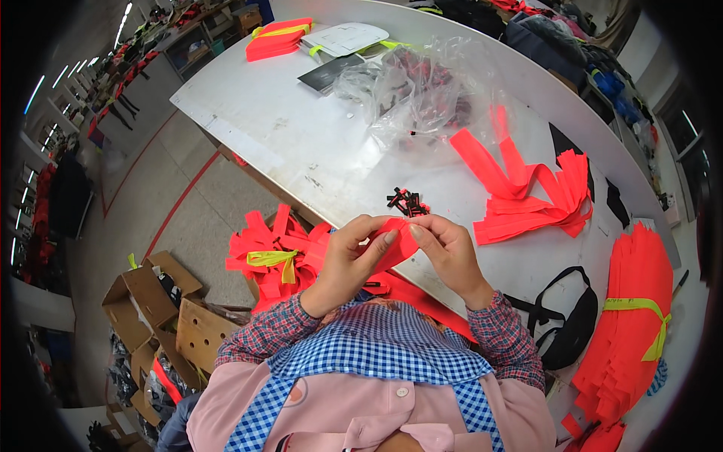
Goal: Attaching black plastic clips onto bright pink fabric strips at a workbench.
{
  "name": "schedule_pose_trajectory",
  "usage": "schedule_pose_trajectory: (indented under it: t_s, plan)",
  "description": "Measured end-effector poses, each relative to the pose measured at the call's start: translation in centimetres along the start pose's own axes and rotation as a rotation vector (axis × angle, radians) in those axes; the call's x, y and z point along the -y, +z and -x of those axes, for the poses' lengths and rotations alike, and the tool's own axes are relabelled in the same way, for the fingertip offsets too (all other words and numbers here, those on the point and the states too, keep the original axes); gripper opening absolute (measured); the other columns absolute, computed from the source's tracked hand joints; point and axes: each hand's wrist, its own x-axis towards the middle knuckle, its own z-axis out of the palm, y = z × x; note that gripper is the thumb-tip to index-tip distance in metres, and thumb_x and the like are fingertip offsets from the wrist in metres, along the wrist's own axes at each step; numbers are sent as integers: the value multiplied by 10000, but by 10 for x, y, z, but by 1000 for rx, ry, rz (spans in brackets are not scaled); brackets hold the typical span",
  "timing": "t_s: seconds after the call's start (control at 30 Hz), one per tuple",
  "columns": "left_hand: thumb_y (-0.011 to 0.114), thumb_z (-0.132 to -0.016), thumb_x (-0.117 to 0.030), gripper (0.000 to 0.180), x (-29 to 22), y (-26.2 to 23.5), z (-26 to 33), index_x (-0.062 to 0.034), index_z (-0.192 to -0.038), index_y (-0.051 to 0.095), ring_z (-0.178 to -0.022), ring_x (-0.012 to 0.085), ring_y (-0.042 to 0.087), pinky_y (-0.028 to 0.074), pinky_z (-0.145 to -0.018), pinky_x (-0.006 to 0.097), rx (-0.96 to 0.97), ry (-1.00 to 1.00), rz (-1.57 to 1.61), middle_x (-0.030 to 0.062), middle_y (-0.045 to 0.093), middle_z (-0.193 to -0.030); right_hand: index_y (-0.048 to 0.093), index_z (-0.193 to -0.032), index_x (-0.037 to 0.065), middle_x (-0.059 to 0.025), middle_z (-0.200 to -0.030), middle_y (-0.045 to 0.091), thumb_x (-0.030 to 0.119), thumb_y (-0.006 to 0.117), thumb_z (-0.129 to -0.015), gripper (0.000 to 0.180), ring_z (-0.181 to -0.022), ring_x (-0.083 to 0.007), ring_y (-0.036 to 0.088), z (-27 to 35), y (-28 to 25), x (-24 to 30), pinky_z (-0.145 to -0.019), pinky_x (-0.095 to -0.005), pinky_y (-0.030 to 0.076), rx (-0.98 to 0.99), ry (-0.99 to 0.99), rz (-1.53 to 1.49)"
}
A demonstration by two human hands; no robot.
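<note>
Near the front edge of the white table, my left hand point(352, 252) and my right hand point(453, 255) meet at a neon red-orange fabric strip point(395, 250). Both pinch it between thumb and fingers, and it curves between them. Whether anything small sits at the fingertips is hidden. Just beyond my fingers lies a little heap of small black pieces point(407, 201) with red-orange bits. To the right, several loose red-orange strips point(531, 200) are spread on the tabletop. A bundle of similar strips point(279, 252), tied with a yellow band, is left of my left hand.
A clear plastic bag point(422, 83) with dark and red contents lies on the table point(263, 128). A folded red-orange stack point(277, 39) sits at its far left. At right are a black strap point(565, 324) and a large tied bundle point(629, 309). Cardboard boxes point(151, 301) stand lower left.
</note>
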Motion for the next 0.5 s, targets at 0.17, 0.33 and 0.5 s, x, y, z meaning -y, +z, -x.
schedule_pose_trajectory:
  t_s: [0.17, 0.33, 0.5]
  plan:
    - [666, -880, -81, 223, -19, -4, -9, -13, -1092, 658, -793, 109, 591, 458, -688, 242, 103, -5, -159, 62, 624, -860, 628, -991, -13, 46, -763, 560, 125, 538, -970, 165, -700, -18, 465, 5, 3, -1, -627, -175, 384, 71, -57, 155]
    - [697, -820, -49, 248, -4, -2, -3, -34, -1065, 668, -684, 203, 605, 491, -582, 268, 83, 285, -465, 93, 602, -801, 603, -963, -4, 15, -791, 583, 112, 519, -967, 144, -706, -36, 509, 13, 23, -36, -640, -192, 427, -22, 77, -160]
    - [711, -777, -20, 245, 0, 5, 5, -41, -1017, 667, -744, 252, 612, 507, -637, 302, 91, 452, -481, 104, 600, -857, 600, -964, -2, -9, -830, 606, 146, 490, -984, 185, -753, -56, 559, 15, 31, -49, -668, -201, 463, -104, 288, -634]
